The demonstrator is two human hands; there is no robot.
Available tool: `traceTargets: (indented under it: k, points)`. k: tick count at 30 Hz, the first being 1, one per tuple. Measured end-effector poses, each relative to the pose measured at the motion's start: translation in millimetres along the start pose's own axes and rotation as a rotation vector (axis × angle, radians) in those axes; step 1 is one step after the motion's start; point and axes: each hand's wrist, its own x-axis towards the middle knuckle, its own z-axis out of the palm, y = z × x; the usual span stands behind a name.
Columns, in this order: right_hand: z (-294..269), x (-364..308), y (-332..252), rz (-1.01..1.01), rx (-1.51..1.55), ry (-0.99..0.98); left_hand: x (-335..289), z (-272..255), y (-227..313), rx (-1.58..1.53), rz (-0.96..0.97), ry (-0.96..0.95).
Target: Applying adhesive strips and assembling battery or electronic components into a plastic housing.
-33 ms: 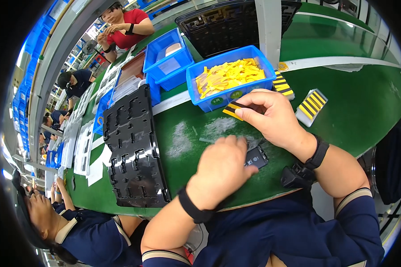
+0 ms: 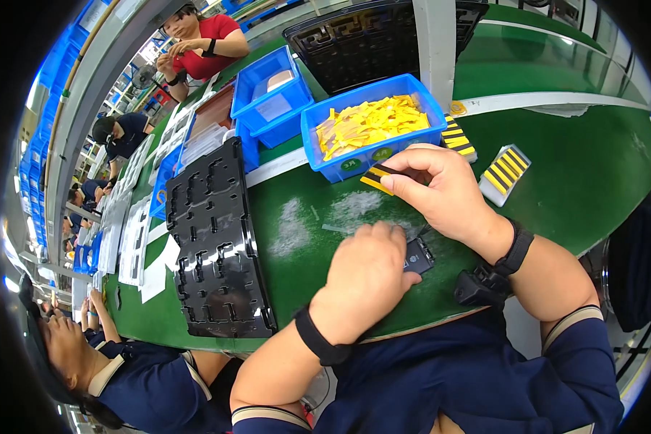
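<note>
My right hand (image 2: 437, 189) pinches a yellow-and-black striped sticker strip (image 2: 376, 179) between thumb and fingers, just in front of the blue bin. Below it, a flat black phone battery (image 2: 419, 255) lies on the green table (image 2: 311, 289). My left hand (image 2: 365, 278) is closed over the battery's left part, its thumb along the near edge and its other fingers on the far side. The palm hides much of that end. Beyond my right hand are two stacks of striped sticker cards, one (image 2: 505, 173) standing apart and one (image 2: 459, 137) against the bin.
A blue bin (image 2: 322, 168) full of yellow pieces stands ahead. To the left lies a black moulded tray (image 2: 217, 253), with more blue bins (image 2: 267, 87) behind. A grey post (image 2: 434, 50) rises past the bin. Whitish scuffs mark the tabletop. Co-workers sit along the left side.
My left hand has shifted slightly right and covers more of the battery. The right hand and its striped strip stay almost in place.
</note>
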Motion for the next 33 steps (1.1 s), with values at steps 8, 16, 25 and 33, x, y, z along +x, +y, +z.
traceTargets:
  k: [8,16,25,33]
  points:
    - [-7,-1,-14,-0.081,-0.057,0.026,7,2,-11,-0.249,0.153,-0.045]
    - [-3,-3,-14,-0.181,0.046,0.116,10,9,-37,-1.518,-0.255,0.196]
    - [-6,-3,-13,-0.121,-0.058,0.014,7,5,-40,-1.48,-0.228,0.284]
    - [-5,-2,-10,-0.165,-0.06,0.011,6,5,-40,-1.369,-0.225,0.311]
